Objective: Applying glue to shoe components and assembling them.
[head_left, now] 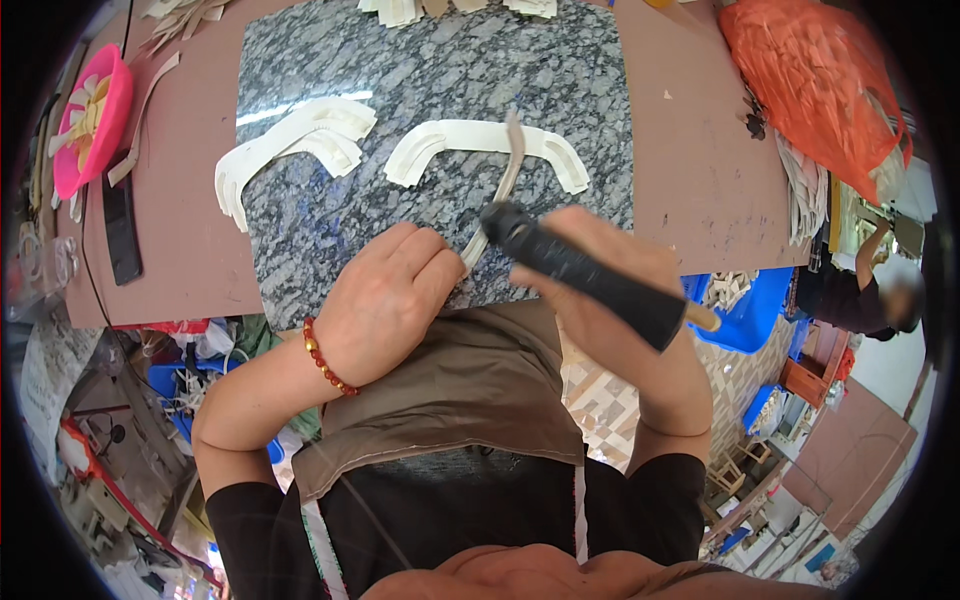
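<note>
While the right hand (610, 265) is closing around a black-handled tool (585, 272), its long axis is running diagonally, its tip pointing up-left toward a curved cream strip (505, 185). That strip is rising off the granite slab (440, 70), pinched in the left hand (390, 300).

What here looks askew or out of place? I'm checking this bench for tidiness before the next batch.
Little stands out. The cream curved pieces at the left of the granite slab lie fanned unevenly, some overhanging its edge onto the brown table. The right hand grips a black-handled tool; the left hand presses a curved strip.
</note>
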The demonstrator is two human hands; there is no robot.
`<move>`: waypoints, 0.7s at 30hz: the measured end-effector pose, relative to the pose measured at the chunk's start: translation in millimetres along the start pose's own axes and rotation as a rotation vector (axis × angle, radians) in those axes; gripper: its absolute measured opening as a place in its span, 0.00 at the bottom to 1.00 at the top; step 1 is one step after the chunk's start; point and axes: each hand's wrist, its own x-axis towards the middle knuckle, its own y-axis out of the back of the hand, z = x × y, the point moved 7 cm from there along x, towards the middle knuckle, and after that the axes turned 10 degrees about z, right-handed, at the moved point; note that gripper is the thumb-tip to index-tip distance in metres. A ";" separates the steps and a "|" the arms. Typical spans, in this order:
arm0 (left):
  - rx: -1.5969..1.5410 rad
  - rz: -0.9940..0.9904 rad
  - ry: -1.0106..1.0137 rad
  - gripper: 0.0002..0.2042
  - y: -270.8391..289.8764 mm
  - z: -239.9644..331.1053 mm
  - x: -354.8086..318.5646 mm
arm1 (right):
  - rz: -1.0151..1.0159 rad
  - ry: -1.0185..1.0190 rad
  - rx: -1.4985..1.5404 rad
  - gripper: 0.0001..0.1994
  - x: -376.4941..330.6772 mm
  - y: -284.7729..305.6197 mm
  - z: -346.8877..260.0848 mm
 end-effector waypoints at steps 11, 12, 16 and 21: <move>-0.125 -0.097 -0.193 0.13 11.9 -15.3 4.3 | -0.182 -0.043 -0.097 0.10 -3.6 -12.7 -0.8; -0.042 -0.139 -0.267 0.13 11.0 -8.7 5.2 | -0.145 -0.018 -0.116 0.11 -1.0 -9.1 -5.6; 0.015 -0.248 -0.453 0.13 14.3 -9.5 6.0 | -0.262 0.009 -0.092 0.12 -11.7 -23.9 -10.9; 0.035 -0.228 -0.445 0.13 22.4 -14.6 -1.8 | -0.261 -0.067 -0.062 0.11 2.0 -11.5 -12.4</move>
